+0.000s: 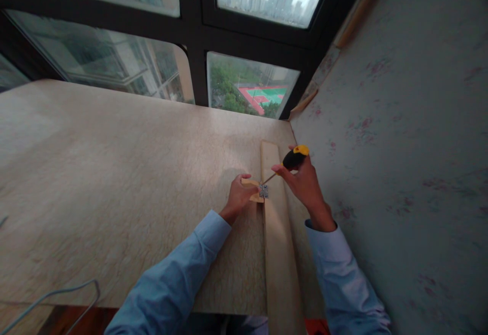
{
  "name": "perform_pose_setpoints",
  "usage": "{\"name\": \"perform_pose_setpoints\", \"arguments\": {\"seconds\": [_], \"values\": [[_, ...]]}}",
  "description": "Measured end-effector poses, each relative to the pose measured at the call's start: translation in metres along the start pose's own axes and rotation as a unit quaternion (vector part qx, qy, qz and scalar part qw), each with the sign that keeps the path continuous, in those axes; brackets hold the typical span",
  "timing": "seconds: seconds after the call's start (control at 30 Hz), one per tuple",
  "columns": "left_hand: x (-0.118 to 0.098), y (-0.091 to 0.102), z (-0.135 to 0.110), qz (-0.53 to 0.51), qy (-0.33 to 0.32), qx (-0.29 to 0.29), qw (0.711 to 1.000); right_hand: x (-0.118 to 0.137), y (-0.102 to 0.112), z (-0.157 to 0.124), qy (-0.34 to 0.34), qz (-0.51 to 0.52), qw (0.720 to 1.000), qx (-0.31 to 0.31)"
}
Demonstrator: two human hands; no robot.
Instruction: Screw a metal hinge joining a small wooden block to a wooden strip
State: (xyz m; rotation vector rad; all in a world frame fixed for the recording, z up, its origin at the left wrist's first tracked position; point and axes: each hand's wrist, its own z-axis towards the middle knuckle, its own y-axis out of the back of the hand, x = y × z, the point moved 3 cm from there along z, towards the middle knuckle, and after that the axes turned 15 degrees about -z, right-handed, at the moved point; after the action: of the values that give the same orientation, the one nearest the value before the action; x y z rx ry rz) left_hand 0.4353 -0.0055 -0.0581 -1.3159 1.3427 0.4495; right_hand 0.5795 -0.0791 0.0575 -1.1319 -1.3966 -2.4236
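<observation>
A small metal hinge (264, 191) spans the joint between a long wooden board (276, 238) and a short wood block (256, 199) at its left side. My left hand (241, 192) is closed on the short block, thumb close to the hinge. In my right hand (305, 180) is a screwdriver (294, 158) with a black and yellow handle. Its shaft slants down to the left, and the tip is at the hinge's upper part. Whether a screw sits under the tip is too small to tell.
The boards lie on a beige stone-patterned sill (133, 172). Dark-framed windows (196, 35) rise behind it, and a flower-papered wall (400, 147) stands close on the right. A grey cable (72, 289) crosses the front left edge. The long board overhangs the front edge.
</observation>
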Motion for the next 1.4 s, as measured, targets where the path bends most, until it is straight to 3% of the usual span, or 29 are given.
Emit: {"name": "perform_pose_setpoints", "arguments": {"seconds": [0.13,0.23,0.3,0.4,0.5,0.63,0.8,0.9,1.0,1.1,1.3,1.4], "values": [[0.0,-0.001,0.0,-0.013,0.006,0.0,1.0,-0.001,-0.002,-0.002,0.049,0.156,0.981,0.1],[0.0,-0.001,0.0,-0.02,0.011,-0.004,1.0,0.002,-0.001,-0.003,0.055,0.198,0.968,0.143],[0.0,0.0,0.001,-0.014,0.01,-0.008,1.0,0.005,0.001,-0.002,0.041,0.162,0.978,0.129],[0.001,0.0,0.001,-0.004,0.002,-0.004,1.0,0.005,0.004,-0.001,0.015,0.017,0.999,0.033],[0.001,0.0,0.001,-0.001,0.0,-0.002,1.0,0.003,0.004,0.0,0.002,-0.074,0.997,-0.017],[0.001,0.0,0.0,-0.007,0.004,-0.001,1.0,-0.004,-0.002,0.0,0.015,0.048,0.996,0.068],[0.004,0.001,0.003,-0.001,-0.006,0.0,1.0,-0.002,0.0,-0.003,0.057,0.199,0.964,0.165],[0.006,0.002,0.004,-0.004,-0.007,0.002,1.0,0.002,0.002,-0.003,0.04,0.152,0.976,0.148],[0.006,0.002,0.004,-0.01,-0.001,0.001,1.0,0.004,0.006,-0.001,0.01,0.016,0.998,0.055],[0.006,0.001,0.003,-0.015,0.002,0.0,1.0,0.003,0.008,0.001,-0.008,-0.064,0.998,-0.003],[0.002,0.0,0.001,-0.023,0.005,-0.001,1.0,-0.002,-0.001,0.0,0.026,0.107,0.987,0.121],[0.001,-0.001,0.0,-0.017,0.006,-0.003,1.0,-0.002,0.002,0.001,0.019,0.142,0.984,0.106]]}}
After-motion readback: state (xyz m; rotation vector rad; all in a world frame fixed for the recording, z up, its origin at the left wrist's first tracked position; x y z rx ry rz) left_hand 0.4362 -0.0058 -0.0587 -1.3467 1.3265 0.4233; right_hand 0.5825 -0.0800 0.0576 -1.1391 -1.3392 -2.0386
